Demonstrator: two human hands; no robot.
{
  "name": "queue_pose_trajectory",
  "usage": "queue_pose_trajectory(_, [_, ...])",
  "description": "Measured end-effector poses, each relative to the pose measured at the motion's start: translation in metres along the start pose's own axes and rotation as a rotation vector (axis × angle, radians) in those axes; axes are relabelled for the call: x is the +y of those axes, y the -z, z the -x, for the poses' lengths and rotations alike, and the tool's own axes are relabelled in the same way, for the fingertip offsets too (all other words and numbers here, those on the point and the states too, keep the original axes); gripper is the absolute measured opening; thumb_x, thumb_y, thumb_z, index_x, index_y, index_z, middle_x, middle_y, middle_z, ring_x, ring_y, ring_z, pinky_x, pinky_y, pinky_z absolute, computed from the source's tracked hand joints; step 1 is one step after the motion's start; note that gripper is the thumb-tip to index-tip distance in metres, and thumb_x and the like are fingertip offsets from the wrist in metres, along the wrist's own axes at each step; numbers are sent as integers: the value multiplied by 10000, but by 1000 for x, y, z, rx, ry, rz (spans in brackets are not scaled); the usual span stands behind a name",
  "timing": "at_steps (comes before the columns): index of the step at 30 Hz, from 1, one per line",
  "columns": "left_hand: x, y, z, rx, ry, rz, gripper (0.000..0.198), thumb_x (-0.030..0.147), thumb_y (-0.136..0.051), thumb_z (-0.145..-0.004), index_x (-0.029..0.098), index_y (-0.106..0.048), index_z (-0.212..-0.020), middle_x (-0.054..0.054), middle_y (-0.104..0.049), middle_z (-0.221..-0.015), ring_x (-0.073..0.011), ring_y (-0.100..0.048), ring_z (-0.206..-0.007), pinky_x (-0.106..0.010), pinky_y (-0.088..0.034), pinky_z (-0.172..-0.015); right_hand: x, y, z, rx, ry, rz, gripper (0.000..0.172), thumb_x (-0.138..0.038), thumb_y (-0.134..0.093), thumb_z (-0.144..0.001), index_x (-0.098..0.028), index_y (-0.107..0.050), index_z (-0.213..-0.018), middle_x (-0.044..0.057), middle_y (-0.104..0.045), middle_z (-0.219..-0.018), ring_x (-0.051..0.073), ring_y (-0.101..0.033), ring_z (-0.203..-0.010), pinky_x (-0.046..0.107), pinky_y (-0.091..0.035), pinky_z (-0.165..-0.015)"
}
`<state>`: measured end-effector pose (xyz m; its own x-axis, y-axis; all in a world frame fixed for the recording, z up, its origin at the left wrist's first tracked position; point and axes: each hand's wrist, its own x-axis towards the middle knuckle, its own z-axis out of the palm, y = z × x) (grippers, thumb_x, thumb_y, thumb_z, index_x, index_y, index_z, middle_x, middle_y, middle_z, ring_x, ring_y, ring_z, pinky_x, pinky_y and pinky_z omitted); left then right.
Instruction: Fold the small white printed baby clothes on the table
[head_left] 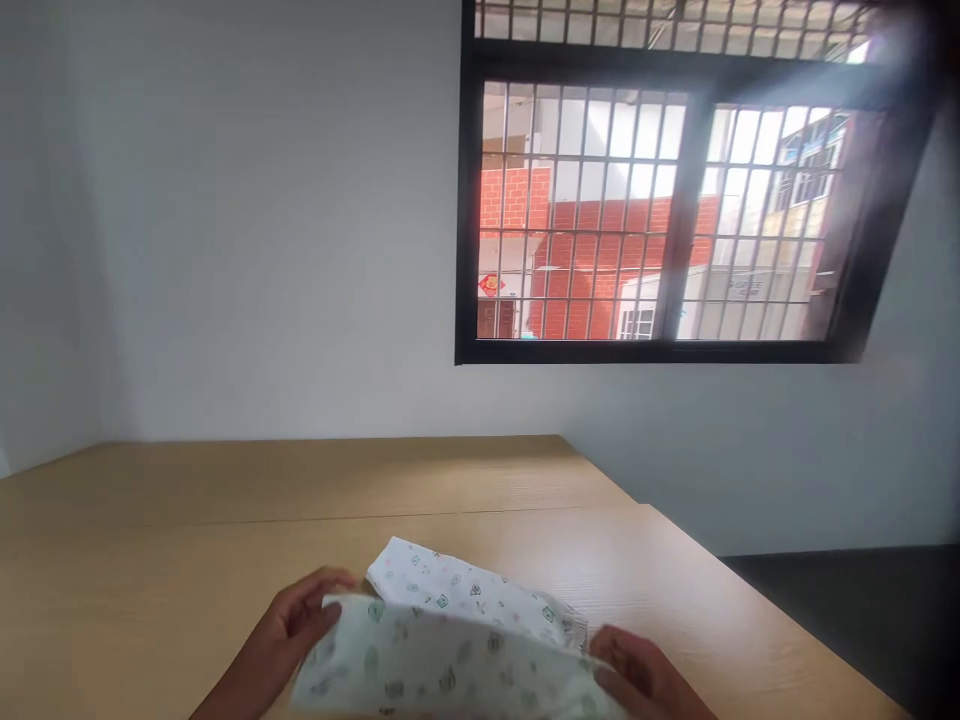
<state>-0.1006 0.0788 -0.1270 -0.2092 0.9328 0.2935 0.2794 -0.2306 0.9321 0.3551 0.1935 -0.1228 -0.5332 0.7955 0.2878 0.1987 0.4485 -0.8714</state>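
Observation:
A white cloth garment [450, 668] with small green and dark printed figures is at the near edge of the view, its front panel raised towards me. My left hand [296, 622] pinches the upper left corner of this panel between thumb and fingers. At the opposite end, my right hand [639, 668] has its fingers closed on the right edge, slightly blurred. Behind the raised panel, a second strip of the same printed cloth [465, 585] lies on the table, with a gathered, ribbed end near my right hand. Whether the two strips are joined is hidden.
The light wood table [187, 590] has a seam across it, and its right edge slants down towards the near right corner. Beyond it stand a pale wall [262, 220] and a dark-framed barred window [469, 220]. Dark floor [862, 600] shows at the right.

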Motion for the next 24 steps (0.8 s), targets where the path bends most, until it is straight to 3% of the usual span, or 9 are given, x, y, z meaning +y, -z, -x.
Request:
queue_pose_trajectory(2, [6,-19,-37,54,-3,114,557,657,-655,-885,227,-578,-1230,-27,-586,-952,-194,-513,-745,-207,-437,-590,1,3,-27,9,48,-75,430,-578,-610,-971,-179,-565,-817,-10,-416,-696,190,-399,-624,246,-339,-559])
queue_pose_trajectory(4, [-3,-38,-69,96,-23,206,633,662,-682,-837,210,-526,-1253,-7,-567,-831,-187,-500,-684,-202,-397,-537,11,4,-55,71,28,-128,453,-605,-633,-934,-174,-551,-819,-30,-367,-662,171,-349,-587,237,-280,-521])
queue_pose_trajectory(9, [-64,-68,-117,142,33,213,833,726,-639,-650,115,-460,-1187,-44,-580,-762,-222,-519,-647,-265,-422,-557,39,-2,-96,152,-236,-326,559,-676,-748,-708,-174,-549,-852,21,-508,-750,207,-469,-654,241,-348,-510])
queue_pose_trajectory(13, [-98,-67,-120,31,86,154,789,675,-595,-674,108,-430,-1196,-107,-623,-865,-276,-597,-764,-308,-450,-620,37,0,-91,50,-325,-349,591,-640,-776,-721,-174,-551,-1009,58,-570,-878,233,-547,-740,258,-428,-572])
queue_pose_trajectory(16, [-104,-52,-111,-99,52,92,794,529,-640,-684,116,-365,-1304,-93,-617,-943,-273,-612,-850,-318,-467,-695,31,5,-83,-9,-272,-240,584,-517,-773,-729,-174,-520,-1129,48,-565,-921,232,-557,-797,260,-445,-645])
queue_pose_trajectory(19, [-102,-36,-103,-142,26,-10,812,432,-584,-677,116,-321,-1377,-1,-548,-801,-218,-576,-721,-284,-420,-645,37,6,-87,16,-273,-130,559,-449,-701,-675,-174,-504,-1120,40,-539,-920,227,-550,-725,266,-436,-586])
queue_pose_trajectory(21, [-101,-28,-100,-173,26,-82,786,416,-520,-661,106,-370,-1367,7,-526,-776,-211,-560,-693,-280,-407,-629,47,4,-95,22,-232,-12,511,-420,-607,-655,-161,-523,-1087,56,-524,-945,228,-543,-702,273,-431,-558])
queue_pose_trajectory(24, [-102,-20,-99,-197,35,-214,694,394,-453,-606,108,-545,-1232,-58,-589,-895,-244,-582,-801,-313,-438,-713,62,0,-113,21,-113,163,470,-378,-477,-591,-139,-576,-983,77,-519,-951,246,-541,-734,279,-419,-554])
